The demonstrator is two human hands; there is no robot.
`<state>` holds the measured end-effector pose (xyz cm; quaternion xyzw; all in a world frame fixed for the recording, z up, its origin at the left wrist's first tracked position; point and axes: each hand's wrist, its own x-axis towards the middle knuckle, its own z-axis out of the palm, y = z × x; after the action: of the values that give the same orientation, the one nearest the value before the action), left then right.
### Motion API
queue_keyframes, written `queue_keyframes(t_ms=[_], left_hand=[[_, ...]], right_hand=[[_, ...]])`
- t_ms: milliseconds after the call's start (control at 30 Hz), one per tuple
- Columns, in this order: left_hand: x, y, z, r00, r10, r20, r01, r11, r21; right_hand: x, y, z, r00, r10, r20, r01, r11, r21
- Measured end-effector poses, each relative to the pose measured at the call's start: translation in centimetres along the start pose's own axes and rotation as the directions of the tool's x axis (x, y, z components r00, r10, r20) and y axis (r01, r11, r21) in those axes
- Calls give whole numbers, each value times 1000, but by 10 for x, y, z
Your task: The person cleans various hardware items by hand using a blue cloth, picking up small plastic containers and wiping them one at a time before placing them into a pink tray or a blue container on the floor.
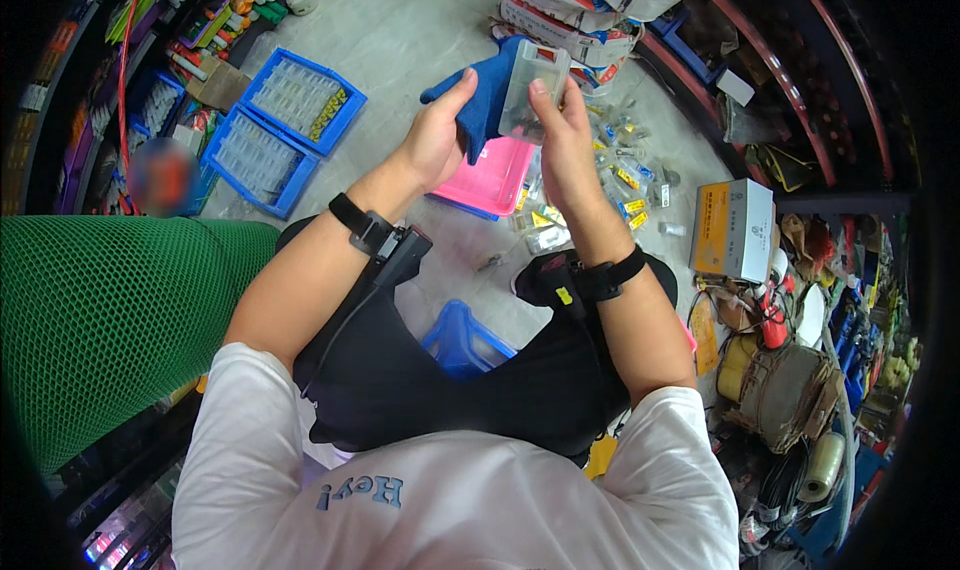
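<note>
My left hand [442,131] grips a blue cloth [487,101], which hangs down from the fingers and lies against a clear plastic box [534,89]. That box is in my right hand [561,123], its thumb on the near face and the fingers around the right side. What the box holds cannot be made out. Below the hands a pink tray [487,180] rests on the floor, with a blue edge showing under it. To its right, small clear packs with yellow and blue labels [630,178] are scattered over the floor.
Two blue bins of clear cases [296,101] stand at the left, near a green mesh roll [135,307]. Printed sacks [570,33] are stacked ahead. At the right are a white and orange carton [731,228] and crowded shelves. A blue plastic stool [457,341] shows between my legs.
</note>
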<state>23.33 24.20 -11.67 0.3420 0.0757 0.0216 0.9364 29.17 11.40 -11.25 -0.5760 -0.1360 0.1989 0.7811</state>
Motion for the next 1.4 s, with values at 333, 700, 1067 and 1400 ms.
queue_keyframes(t_ms=[333,700,1067,1400], left_hand=[[11,-7,-9,999,49,22,-49,999,4],[7,-11,-8,997,49,67,-66,958,281],[5,3,1,983,168,71,-180,952,249],[20,4,-6,973,231,22,-221,891,396]], right_hand=[[18,11,-15,983,-169,-72,149,964,-220],[0,-13,1,999,-9,35,15,986,-167],[-9,-111,-70,990,-125,57,136,951,-279],[81,-57,-201,980,198,-16,-92,381,-920]])
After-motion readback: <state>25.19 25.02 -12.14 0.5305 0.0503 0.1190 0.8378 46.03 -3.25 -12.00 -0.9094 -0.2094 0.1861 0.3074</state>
